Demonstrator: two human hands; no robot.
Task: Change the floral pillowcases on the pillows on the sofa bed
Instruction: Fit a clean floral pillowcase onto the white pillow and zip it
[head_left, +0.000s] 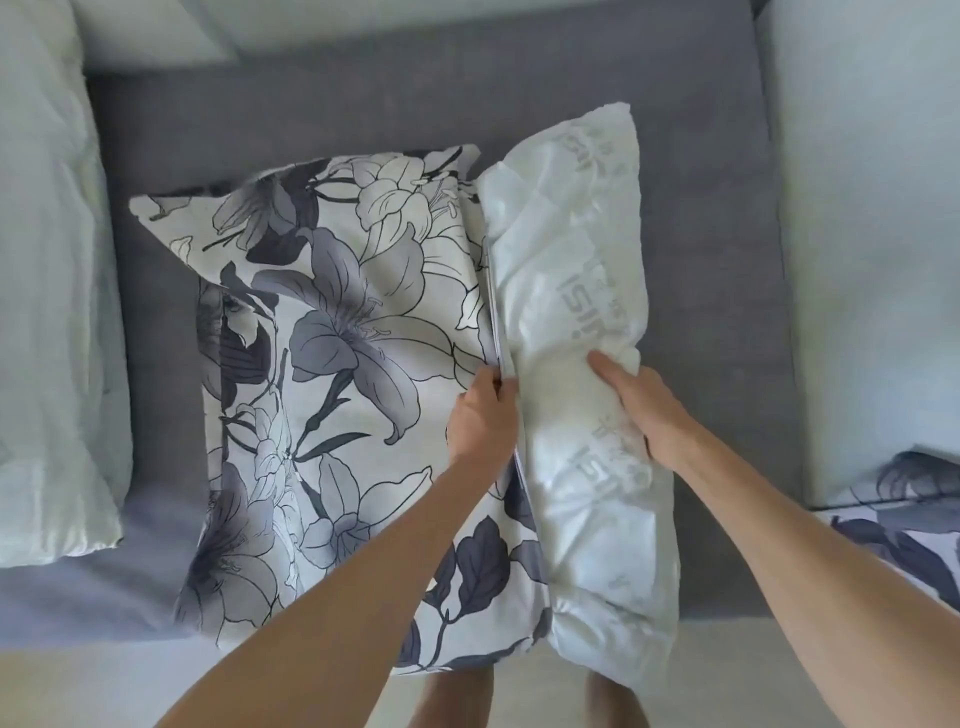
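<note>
A floral pillowcase (332, 374), white with grey-blue lilies, lies on the grey sofa bed (717, 322). Out of its right open edge sticks a white pillow (576, 291) with faint grey lettering, about half of it bared. My left hand (480, 415) pinches the edge of the pillowcase opening beside the pillow. My right hand (641, 400) grips the bare white pillow near its middle, fingers curled into the fabric. A second piece of floral fabric (904, 525) shows at the right edge.
A pale green pillow or folded bedding (47, 291) lies along the left side. Another pale cushion (862, 234) fills the right side. A light floor (104, 686) runs along the sofa bed's near edge, where my bare legs show below the pillow.
</note>
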